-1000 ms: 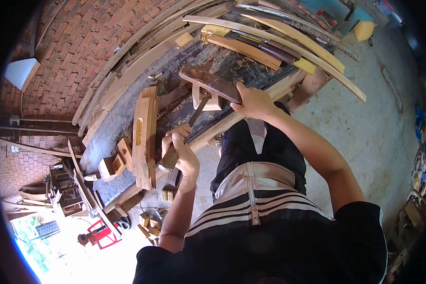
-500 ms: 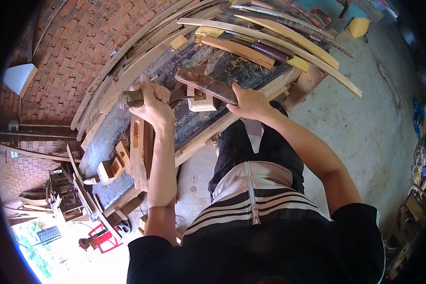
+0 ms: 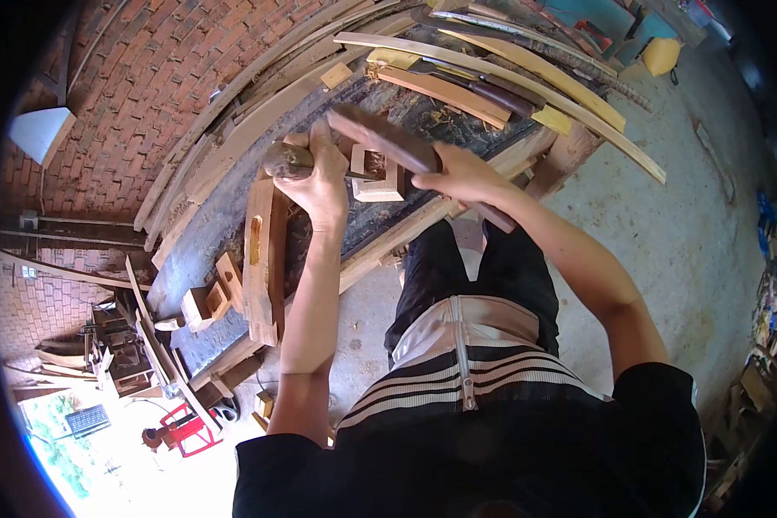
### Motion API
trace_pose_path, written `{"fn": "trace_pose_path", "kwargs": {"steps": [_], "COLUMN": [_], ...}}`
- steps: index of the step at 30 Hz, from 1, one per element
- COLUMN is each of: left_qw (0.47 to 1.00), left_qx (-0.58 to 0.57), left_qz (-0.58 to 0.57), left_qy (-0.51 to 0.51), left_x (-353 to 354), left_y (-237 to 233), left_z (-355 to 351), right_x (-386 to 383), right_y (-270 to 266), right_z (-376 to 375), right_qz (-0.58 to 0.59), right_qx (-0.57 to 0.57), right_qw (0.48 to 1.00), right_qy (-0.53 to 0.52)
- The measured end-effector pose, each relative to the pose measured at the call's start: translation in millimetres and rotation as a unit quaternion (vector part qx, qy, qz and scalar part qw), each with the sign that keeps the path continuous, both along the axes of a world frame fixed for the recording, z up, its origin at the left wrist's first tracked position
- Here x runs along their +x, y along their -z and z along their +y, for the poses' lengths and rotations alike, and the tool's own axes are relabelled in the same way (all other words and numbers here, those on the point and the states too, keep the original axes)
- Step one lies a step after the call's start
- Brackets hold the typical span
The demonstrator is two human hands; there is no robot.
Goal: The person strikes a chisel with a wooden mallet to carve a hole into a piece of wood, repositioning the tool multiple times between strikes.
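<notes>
My left hand (image 3: pixel 321 186) is closed around the thick handle (image 3: pixel 288 161) of a chisel, whose butt end faces up towards me. A short stretch of the chisel's blade (image 3: pixel 360 176) reaches across to a pale wooden block (image 3: pixel 378 189) on the bench; its tip is hard to make out. The block has a squared hollow in its top, with dark shavings inside. In my right hand (image 3: pixel 462 177) is a dark wooden mallet (image 3: pixel 380 138), slightly blurred, raised over the block. Its lower end sticks out below my wrist. The mallet and the chisel handle are apart.
The dark workbench (image 3: pixel 371 229) carries a mortised timber (image 3: pixel 263 259), small notched blocks (image 3: pixel 205 304) and more chisels (image 3: pixel 501 95) beside an orange-brown board (image 3: pixel 445 93). Long curved strips (image 3: pixel 509 91) line the far side. A brick wall (image 3: pixel 173 78) stands behind.
My left hand has moved right with the chisel, and its handle now points more towards me. The mallet has swung, with its lower end now showing past my right wrist.
</notes>
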State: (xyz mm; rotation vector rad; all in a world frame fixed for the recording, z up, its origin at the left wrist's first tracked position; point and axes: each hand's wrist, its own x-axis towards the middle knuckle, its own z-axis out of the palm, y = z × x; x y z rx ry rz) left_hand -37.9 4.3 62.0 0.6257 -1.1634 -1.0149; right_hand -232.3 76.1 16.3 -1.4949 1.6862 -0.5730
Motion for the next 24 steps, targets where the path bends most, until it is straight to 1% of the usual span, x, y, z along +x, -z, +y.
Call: {"fn": "trace_pose_path", "kwargs": {"steps": [1,2,3,4,5,6,7,9,10,11,13,14,16,17,19,20,21,22,23,24], "left_qw": [1.0,1.0,1.0,0.999,0.999,0.999,0.999,0.997,0.988,0.991,0.985,0.986,0.995,0.995,0.975,0.977,0.977,0.966,0.952,0.978], "left_qx": [-0.005,0.008,0.013,0.02,0.024,0.024,-0.005,-0.062,-0.075,-0.045,-0.029,-0.031,-0.031,-0.027,0.048,-0.058,-0.06,-0.058,-0.056,-0.048], "left_qz": [-0.019,0.003,0.002,-0.013,-0.028,-0.027,-0.031,-0.039,-0.094,-0.075,-0.155,-0.152,-0.05,-0.052,-0.167,-0.157,-0.156,-0.219,-0.282,-0.179], "left_qy": [-0.022,-0.017,-0.02,-0.029,-0.036,-0.034,-0.034,-0.037,-0.094,-0.105,-0.071,-0.069,-0.081,-0.083,-0.138,-0.134,-0.135,-0.121,-0.103,-0.099], "left_x": [-2,-3,-3,-2,-3,-5,-8,-11,-6,-5,8,3,-2,-3,-10,-6,0,8,8,4], "left_y": [3,2,1,-2,-6,-9,-12,-15,-1,5,14,13,14,7,-17,-2,5,12,8,8], "left_z": [0,2,4,4,4,4,4,5,-1,-5,-14,-16,-13,-5,9,0,-7,-15,-16,-12], "right_x": [-1,2,8,12,13,15,18,27,29,31,27,24,26,30,35,37,37,36,36,32], "right_y": [-6,-31,-82,-115,-136,-149,-161,-176,-177,-174,-137,-147,-175,-180,-188,-187,-177,-159,-155,-158], "right_z": [-5,-7,4,6,4,0,0,7,15,21,12,13,18,20,21,23,21,17,16,14], "right_qz": [-0.012,-0.024,-0.103,-0.121,-0.135,-0.08,-0.078,-0.027,0.036,0.154,0.185,0.189,0.16,0.158,0.063,0.064,0.065,0.157,0.247,0.181], "right_qx": [-0.06,-0.118,-0.097,-0.174,-0.243,-0.417,-0.418,-0.524,-0.473,-0.313,-0.41,-0.412,-0.365,-0.362,-0.457,-0.437,-0.44,-0.399,-0.352,-0.272], "right_qw": [0.998,0.993,0.99,0.977,0.961,0.906,0.905,0.851,0.879,0.933,0.888,0.887,0.91,0.912,0.883,0.894,0.892,0.898,0.895,0.933], "right_qy": [0.005,0.009,0.019,0.005,-0.01,-0.009,-0.006,-0.032,-0.048,-0.088,-0.095,-0.094,-0.113,-0.114,-0.083,-0.077,-0.078,-0.1,-0.118,-0.15]}}
